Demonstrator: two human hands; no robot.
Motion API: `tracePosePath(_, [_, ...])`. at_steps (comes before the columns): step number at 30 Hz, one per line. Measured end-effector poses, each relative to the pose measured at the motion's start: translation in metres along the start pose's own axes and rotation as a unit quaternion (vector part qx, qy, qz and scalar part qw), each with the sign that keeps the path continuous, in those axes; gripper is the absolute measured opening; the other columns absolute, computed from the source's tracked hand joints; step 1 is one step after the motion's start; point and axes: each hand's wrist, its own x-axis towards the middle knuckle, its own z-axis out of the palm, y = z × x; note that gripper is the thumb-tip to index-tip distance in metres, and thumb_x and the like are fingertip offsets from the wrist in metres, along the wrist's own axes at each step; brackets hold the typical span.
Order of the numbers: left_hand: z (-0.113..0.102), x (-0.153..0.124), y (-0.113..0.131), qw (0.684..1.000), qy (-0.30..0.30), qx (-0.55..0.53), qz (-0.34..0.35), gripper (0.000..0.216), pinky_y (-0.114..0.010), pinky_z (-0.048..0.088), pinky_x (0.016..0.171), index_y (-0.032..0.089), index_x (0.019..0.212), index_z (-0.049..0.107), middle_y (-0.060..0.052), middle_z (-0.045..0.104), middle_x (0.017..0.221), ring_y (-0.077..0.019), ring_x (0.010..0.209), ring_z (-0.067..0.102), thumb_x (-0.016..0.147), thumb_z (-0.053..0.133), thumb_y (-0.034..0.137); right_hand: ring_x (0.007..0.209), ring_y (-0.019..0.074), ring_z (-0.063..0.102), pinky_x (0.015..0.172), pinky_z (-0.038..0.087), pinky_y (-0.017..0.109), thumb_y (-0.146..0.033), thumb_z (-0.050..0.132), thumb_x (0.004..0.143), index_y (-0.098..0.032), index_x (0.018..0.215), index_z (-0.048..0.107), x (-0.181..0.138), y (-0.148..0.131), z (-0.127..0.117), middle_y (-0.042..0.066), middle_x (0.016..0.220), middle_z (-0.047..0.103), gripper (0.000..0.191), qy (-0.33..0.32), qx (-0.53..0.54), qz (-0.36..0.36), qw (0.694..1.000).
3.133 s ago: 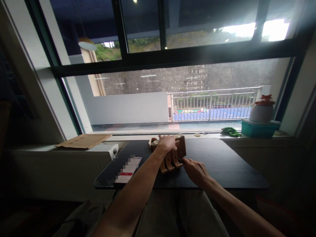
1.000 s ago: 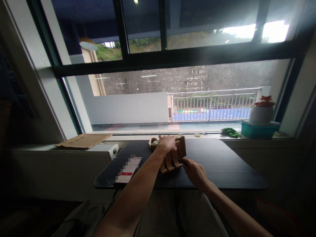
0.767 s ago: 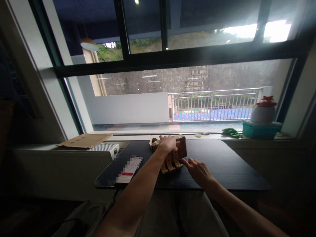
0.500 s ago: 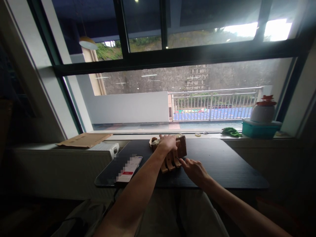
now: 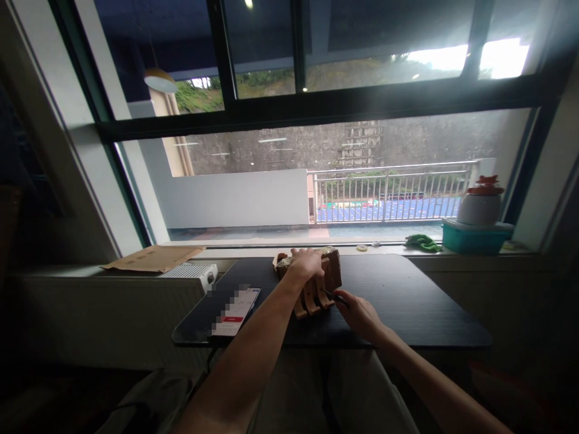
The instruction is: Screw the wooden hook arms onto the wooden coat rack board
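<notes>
On counter [image 5: 407, 301]: wooden model [image 5: 333, 275] under left hand [image 5: 307, 263], fingers curled over its top. Just beside, right hand [image 5: 362, 314] pinching thin dark tool [image 5: 335, 296], tip at model's side. Writing on phone [image 5: 237, 310] unreadable.

daylight floods in through the window [image 5: 344, 175], with glare blown out at upper right; the room's edges sit dim, wide-angle bending the frame sides.

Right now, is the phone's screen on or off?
On: the phone lies face up on the table, display lit white with red.
</notes>
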Motion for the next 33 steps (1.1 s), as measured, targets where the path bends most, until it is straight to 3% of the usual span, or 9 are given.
tracePosePath(6, [0.003, 0.002, -0.001, 1.000, 0.001, -0.008, 0.002, 0.052, -0.046, 0.038, 0.092, 0.031, 0.121, 0.052, -0.006, 0.063, 0.118, -0.0281, 0.106, 0.057, 0.076, 0.054, 0.056, 0.087, 0.0200, 0.064, 0.071, 0.044, 0.029, -0.004, 0.035, 0.087, -0.023, 0.124, 0.051, -0.002, -0.009, -0.009, 0.010, 0.102, 0.064, 0.045, -0.008, -0.106, -0.078, 0.991])
tracePosePath(11, [0.002, 0.001, -0.001, 1.000, 0.002, -0.011, 0.007, 0.053, -0.046, 0.039, 0.092, 0.030, 0.122, 0.052, -0.007, 0.062, 0.117, -0.0288, 0.106, 0.057, 0.075, 0.056, 0.054, 0.078, 0.0199, 0.066, 0.065, 0.043, 0.027, -0.019, 0.033, 0.094, -0.022, 0.114, 0.056, 0.001, -0.009, -0.007, 0.006, 0.088, 0.069, 0.031, -0.005, -0.071, -0.040, 0.997])
tracePosePath(15, [0.000, 0.000, 0.000, 1.000, 0.004, -0.008, 0.004, 0.053, -0.044, 0.039, 0.091, 0.031, 0.122, 0.051, -0.006, 0.062, 0.118, -0.0281, 0.106, 0.056, 0.074, 0.058, 0.052, 0.087, 0.0209, 0.066, 0.068, 0.044, 0.028, -0.033, 0.032, 0.095, -0.027, 0.117, 0.057, 0.003, -0.005, -0.001, 0.003, 0.096, 0.071, 0.034, 0.005, -0.020, 0.006, 1.000])
tracePosePath(19, [-0.001, -0.002, 0.000, 1.000, 0.006, -0.008, 0.004, 0.051, -0.044, 0.041, 0.090, 0.031, 0.121, 0.052, -0.006, 0.063, 0.117, -0.0280, 0.106, 0.057, 0.074, 0.057, 0.052, 0.092, 0.0169, 0.065, 0.071, 0.046, 0.024, -0.036, 0.032, 0.095, -0.027, 0.118, 0.058, 0.007, 0.000, 0.006, 0.001, 0.103, 0.070, 0.036, -0.005, 0.030, 0.029, 0.999])
tracePosePath(23, [-0.002, -0.003, 0.000, 1.000, 0.006, -0.006, 0.002, 0.049, -0.043, 0.041, 0.090, 0.031, 0.118, 0.054, -0.006, 0.063, 0.116, -0.0276, 0.105, 0.057, 0.075, 0.057, 0.053, 0.095, 0.0153, 0.064, 0.076, 0.046, 0.022, -0.029, 0.038, 0.092, -0.019, 0.122, 0.054, 0.008, 0.002, 0.007, 0.003, 0.106, 0.069, 0.036, -0.004, 0.044, 0.020, 0.999])
tracePosePath(26, [-0.002, -0.004, 0.000, 1.000, 0.005, -0.004, 0.002, 0.049, -0.043, 0.042, 0.090, 0.030, 0.117, 0.055, -0.006, 0.062, 0.117, -0.0275, 0.105, 0.057, 0.074, 0.057, 0.052, 0.099, 0.0177, 0.061, 0.078, 0.044, 0.024, -0.018, 0.046, 0.084, -0.015, 0.132, 0.043, 0.006, 0.000, 0.001, 0.009, 0.115, 0.064, 0.048, 0.011, 0.020, -0.003, 1.000])
tracePosePath(33, [-0.001, -0.003, 0.001, 1.000, 0.001, -0.011, 0.005, 0.053, -0.044, 0.042, 0.090, 0.029, 0.123, 0.051, -0.008, 0.061, 0.119, -0.0289, 0.106, 0.057, 0.075, 0.057, 0.052, 0.081, 0.0189, 0.063, 0.067, 0.041, 0.027, -0.008, 0.034, 0.089, -0.020, 0.114, 0.057, 0.000, -0.005, -0.007, 0.009, 0.096, 0.065, 0.036, 0.012, -0.058, -0.071, 0.996])
